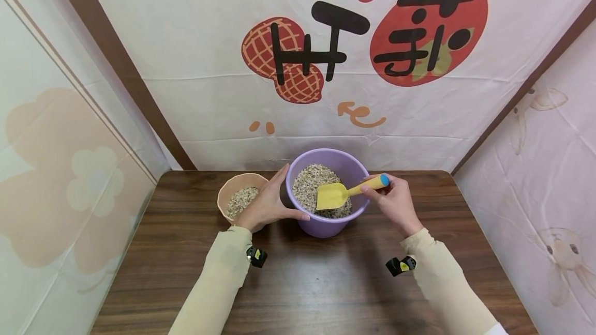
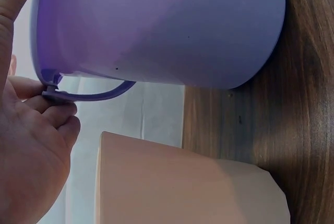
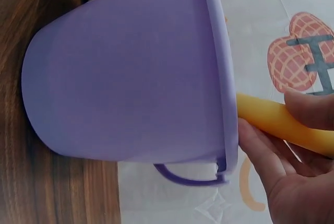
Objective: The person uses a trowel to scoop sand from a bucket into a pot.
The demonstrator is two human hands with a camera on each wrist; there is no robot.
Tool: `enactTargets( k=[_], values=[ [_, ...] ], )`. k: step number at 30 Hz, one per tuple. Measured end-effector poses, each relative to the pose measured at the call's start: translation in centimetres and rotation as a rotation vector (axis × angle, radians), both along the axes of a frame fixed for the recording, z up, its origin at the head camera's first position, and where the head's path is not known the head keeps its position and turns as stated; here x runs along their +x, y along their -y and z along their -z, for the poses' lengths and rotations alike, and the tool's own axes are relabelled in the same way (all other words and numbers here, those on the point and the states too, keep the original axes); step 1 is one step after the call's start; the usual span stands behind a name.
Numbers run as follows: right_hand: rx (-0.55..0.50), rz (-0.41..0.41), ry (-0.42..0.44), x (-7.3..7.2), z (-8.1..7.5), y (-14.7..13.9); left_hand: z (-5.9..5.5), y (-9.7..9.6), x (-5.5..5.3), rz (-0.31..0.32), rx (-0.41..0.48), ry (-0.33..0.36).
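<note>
A purple bucket (image 1: 321, 227) stands on the wooden table, with pale grain-like bits (image 1: 313, 182) inside. My left hand (image 1: 272, 201) grips its rim from the left side, thumb along the front edge and fingers by the bucket's handle (image 2: 99, 96). In my right hand (image 1: 393, 201) is the handle of a yellow toy shovel (image 1: 332, 196) with a blue end. The shovel's blade lies over the grain inside the bucket. Fingers of the right hand (image 3: 263, 156) sit right at the bucket's rim in the right wrist view.
A peach-coloured faceted bowl (image 1: 224, 195), also with grain in it, is left of the bucket, partly behind my left hand and wrist. The brown wooden table (image 1: 307, 293) meets a printed white cloth backdrop (image 1: 209, 118) at the back, with more printed cloth on both sides.
</note>
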State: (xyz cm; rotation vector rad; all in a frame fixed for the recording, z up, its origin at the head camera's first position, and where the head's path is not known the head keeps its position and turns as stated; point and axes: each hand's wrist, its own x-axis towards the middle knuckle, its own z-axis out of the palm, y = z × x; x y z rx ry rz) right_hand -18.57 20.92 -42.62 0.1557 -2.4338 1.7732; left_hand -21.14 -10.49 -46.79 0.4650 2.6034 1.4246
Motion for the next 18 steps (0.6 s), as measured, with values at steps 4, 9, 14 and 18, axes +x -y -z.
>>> enactTargets(
  k=[4, 9, 14, 18],
  values=[
    [0.064, -0.006, -0.026, -0.1, 0.1, 0.9, 0.0, 0.0, 0.0, -0.004, -0.003, 0.001],
    [0.122, 0.013, -0.036, 0.1, 0.5, 1.9, 0.1, 0.0, 0.0, -0.002, -0.002, -0.008],
    [0.102, 0.058, -0.026, 0.2, 0.8, 2.7, 0.2, 0.1, 0.0, -0.005, 0.000, -0.005],
    [0.076, 0.092, -0.007, 0.2, 0.8, 3.5, 0.2, 0.1, -0.1, -0.003, 0.006, -0.003]
  ],
)
